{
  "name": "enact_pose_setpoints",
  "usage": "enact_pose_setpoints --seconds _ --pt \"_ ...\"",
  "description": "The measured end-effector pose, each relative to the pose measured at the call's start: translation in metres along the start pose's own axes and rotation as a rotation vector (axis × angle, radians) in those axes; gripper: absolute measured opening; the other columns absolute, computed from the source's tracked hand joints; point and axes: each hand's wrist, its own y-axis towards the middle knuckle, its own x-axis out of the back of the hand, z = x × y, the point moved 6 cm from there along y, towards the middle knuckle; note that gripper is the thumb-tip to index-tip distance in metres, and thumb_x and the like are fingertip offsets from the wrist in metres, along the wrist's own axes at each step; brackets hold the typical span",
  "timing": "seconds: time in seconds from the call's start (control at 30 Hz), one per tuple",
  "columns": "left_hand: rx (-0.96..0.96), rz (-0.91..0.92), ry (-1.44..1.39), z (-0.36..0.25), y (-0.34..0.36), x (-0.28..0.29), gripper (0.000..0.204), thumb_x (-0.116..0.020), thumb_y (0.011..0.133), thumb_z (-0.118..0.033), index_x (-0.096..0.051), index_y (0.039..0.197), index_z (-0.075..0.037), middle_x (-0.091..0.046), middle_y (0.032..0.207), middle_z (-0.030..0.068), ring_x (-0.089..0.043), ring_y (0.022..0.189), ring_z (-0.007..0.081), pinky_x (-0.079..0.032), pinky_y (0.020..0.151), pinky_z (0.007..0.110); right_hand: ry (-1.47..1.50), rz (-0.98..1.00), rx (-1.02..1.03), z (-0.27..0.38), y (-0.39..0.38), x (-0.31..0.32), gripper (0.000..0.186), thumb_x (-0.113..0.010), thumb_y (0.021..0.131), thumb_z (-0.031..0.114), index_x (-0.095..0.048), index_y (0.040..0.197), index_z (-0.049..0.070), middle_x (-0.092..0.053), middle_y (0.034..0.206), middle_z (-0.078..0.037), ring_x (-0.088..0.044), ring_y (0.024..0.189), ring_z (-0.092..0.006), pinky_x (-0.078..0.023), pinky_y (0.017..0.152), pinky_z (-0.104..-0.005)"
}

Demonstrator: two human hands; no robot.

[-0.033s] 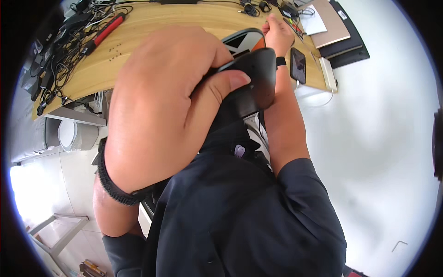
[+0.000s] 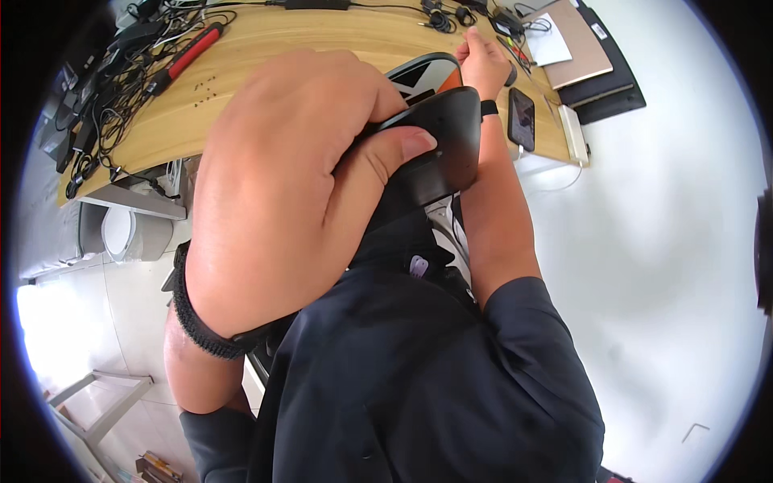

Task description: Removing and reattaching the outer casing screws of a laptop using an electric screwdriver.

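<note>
Left hand (image 2: 282,177): large in the foreground, back toward the camera, wearing a textured black wristband (image 2: 193,322). Fingers closed in a grip; the thumb presses flat on the face of a smooth dark grey panel with rounded corners (image 2: 452,137).

Smooth dark grey panel: held tilted above the wearer's lap, in front of the desk. Just behind it, a rounded plate with black, white and orange areas (image 2: 427,78), partly covered by the hand and the dark panel; whether the two join as one piece cannot be told.

Right hand (image 2: 481,68): farther off, at the right part of the desk, a narrow smooth black band (image 2: 489,107) at its wrist. Fingers bent inward; whether they hold anything cannot be told.

Desk of pale wood-grain board (image 2: 266,32). Upon it:
- at left, a tangle of black cables (image 2: 101,133); beside it, a long red-and-black tool (image 2: 185,60);
- near the tool, a scatter of tiny dark pieces (image 2: 206,91);
- at the far edge, a black oblong adapter (image 2: 318,4);
- beyond the right hand, a coiled black cable (image 2: 439,18);
- beside the right forearm, a black smartphone (image 2: 522,118), white lead plugged in;
- at the right edge, a long white block (image 2: 572,133); beyond it, a tan flat folder (image 2: 580,52).

Below the desk, left: a round white bin (image 2: 133,235).
</note>
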Motion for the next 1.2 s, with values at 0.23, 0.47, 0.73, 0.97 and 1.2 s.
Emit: enact_pose_setpoints --seconds 0.23,0.47,0.73,0.97,1.2 --pt "0.036 -0.044 -0.001 0.016 0.0 0.019 0.014 -0.074 0.088 -0.005 -0.062 0.091 0.001 -0.055 0.079 0.0089 -0.053 0.074 0.0253 -0.043 0.069 0.032 -0.185 0.292 -0.103 -0.021 -0.007 -0.03 0.023 -0.074 0.093 0.02 -0.071 0.082 0.0 -0.066 0.069 -0.005 -0.061 0.056 -0.0134 -0.049 0.051 -0.0273" --pt "0.044 0.025 -0.028 0.017 0.0 0.024 0.016 -0.075 0.085 -0.005 -0.061 0.09 0.002 -0.053 0.078 0.0095 -0.051 0.074 0.0251 -0.042 0.069 0.032 -0.14 0.358 -0.351 -0.07 0.022 -0.044 0.025 -0.073 0.095 0.024 -0.07 0.084 0.002 -0.068 0.071 -0.006 -0.063 0.058 -0.014 -0.049 0.051 -0.0283" --pt "0.107 0.035 -0.075 0.025 -0.01 0.042 0.025 -0.077 0.085 -0.017 -0.06 0.087 0.002 -0.049 0.078 0.0078 -0.046 0.072 0.0229 -0.037 0.067 0.032 -0.017 0.414 -0.328 -0.081 0.033 -0.104 0.025 -0.072 0.093 0.021 -0.07 0.081 0.0 -0.066 0.067 -0.007 -0.06 0.054 -0.0168 -0.048 0.05 -0.0304" --pt "0.21 -0.047 -0.083 0.039 -0.018 0.062 0.025 -0.073 0.09 -0.019 -0.057 0.09 -0.001 -0.047 0.084 0.0053 -0.044 0.079 0.0187 -0.034 0.072 0.03 0.222 0.394 -0.395 -0.026 0.062 -0.163 0.026 -0.068 0.099 0.028 -0.065 0.085 0.006 -0.059 0.067 -0.005 -0.057 0.062 -0.016 -0.047 0.057 -0.0339" --pt "0.239 -0.208 -0.13 0.061 -0.028 0.073 0.019 -0.075 0.086 -0.01 -0.06 0.088 0.001 -0.052 0.08 0.006 -0.046 0.074 0.0178 -0.036 0.068 0.029 0.516 0.34 -0.411 0.119 0.079 -0.137 0.018 -0.063 0.098 0.018 -0.06 0.082 0.009 -0.052 0.065 -0.001 -0.049 0.059 -0.0149 -0.042 0.056 -0.0286"
